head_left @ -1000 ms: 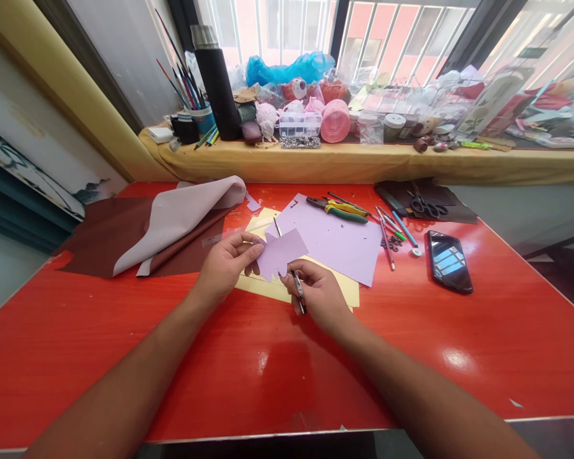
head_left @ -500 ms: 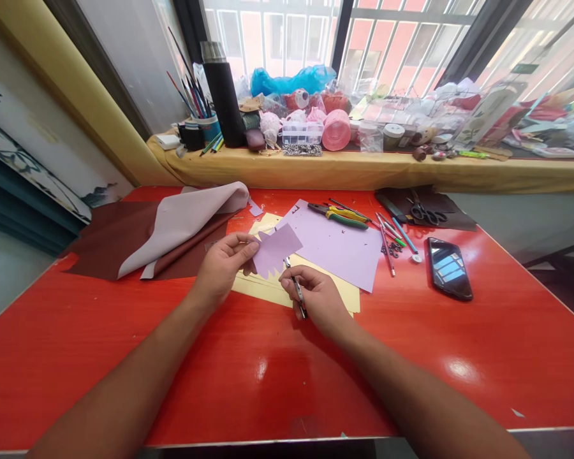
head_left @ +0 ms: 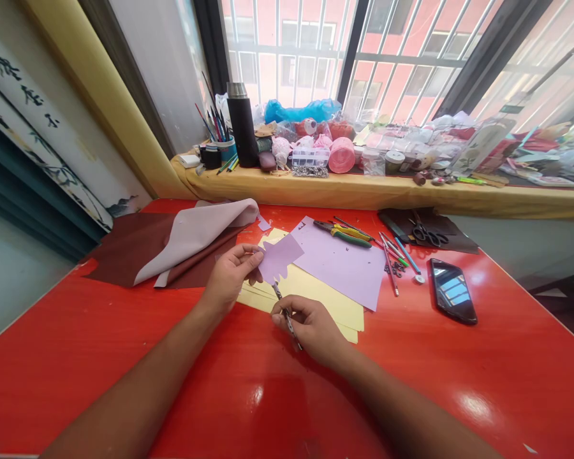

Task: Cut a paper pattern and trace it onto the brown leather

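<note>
My left hand is closed on the left edge of a small purple paper piece with a jagged lower edge. Between the thumb and fingers of my right hand is a slim dark-and-silver pen-like tool, slanting up to the left. Its tip is at or very near the paper's lower edge; contact is unclear. Under and behind them lie yellow sheets and a larger purple sheet.
Pliers lie on the purple sheet. To the right are pencils, scissors and a phone. Brown and pale material lies at left. A flask stands on the cluttered, cloth-covered windowsill.
The view has tilted up, so the scene sits lower. My right hand and the tool have moved slightly left relative to the paper piece, which my left hand still holds.
</note>
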`<state>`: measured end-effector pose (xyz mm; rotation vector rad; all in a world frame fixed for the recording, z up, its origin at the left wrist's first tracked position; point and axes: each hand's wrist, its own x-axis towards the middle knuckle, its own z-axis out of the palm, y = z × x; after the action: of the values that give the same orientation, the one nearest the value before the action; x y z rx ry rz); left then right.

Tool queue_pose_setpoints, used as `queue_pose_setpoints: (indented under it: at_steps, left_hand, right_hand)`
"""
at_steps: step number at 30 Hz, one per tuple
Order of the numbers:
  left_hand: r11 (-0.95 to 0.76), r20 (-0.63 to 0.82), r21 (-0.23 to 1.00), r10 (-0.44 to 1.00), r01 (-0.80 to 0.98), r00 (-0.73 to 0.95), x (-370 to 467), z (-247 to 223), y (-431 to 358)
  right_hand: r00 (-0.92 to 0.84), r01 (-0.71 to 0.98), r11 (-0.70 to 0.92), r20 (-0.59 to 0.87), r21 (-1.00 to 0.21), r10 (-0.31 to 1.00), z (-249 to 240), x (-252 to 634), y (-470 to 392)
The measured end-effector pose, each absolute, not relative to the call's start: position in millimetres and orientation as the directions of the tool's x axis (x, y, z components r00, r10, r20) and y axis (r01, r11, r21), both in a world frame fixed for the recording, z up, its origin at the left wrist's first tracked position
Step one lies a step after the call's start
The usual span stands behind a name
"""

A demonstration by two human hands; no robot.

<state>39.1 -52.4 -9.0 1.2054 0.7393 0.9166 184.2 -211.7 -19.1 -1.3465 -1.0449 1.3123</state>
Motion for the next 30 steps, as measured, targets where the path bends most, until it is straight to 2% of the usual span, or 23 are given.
queue_pose_setpoints:
  at_steps: [3, 12, 19, 25, 30]
  left_hand:
    - [0.096, -0.003, 0.98, 0.884, -0.176, 0.467, 38, -10, -52]
    - [0.01, 0.028, 0.997, 0.862, -0.072, 0.506, 42, -9, -61]
    - [0.025, -0.034, 0.999, 0.719, 0.023, 0.694, 38, -5, -59]
    - [-0.032, -0.011, 0.999, 0.676, 0.044, 0.737, 27, 8, -53]
    - [-0.142, -0.033, 0.977, 0.637, 0.16, 0.77, 21, 13, -58]
  right_hand:
    - [0.149, -0.032, -0.181, -0.183, -0.983, 0.972, -21, 191, -207]
    - [0.293, -0.209, -0.096, -0.156, -0.973, 0.943, -10, 203, -200]
    - [0.356, -0.194, -0.106, -0.171, -0.975, 0.919, -13, 209, -198]
    - [0.286, -0.14, -0.135, -0.171, -0.981, 0.943, -9, 212, -200]
    - [0.181, -0.029, -0.175, -0.177, -0.984, 0.967, -10, 202, -206]
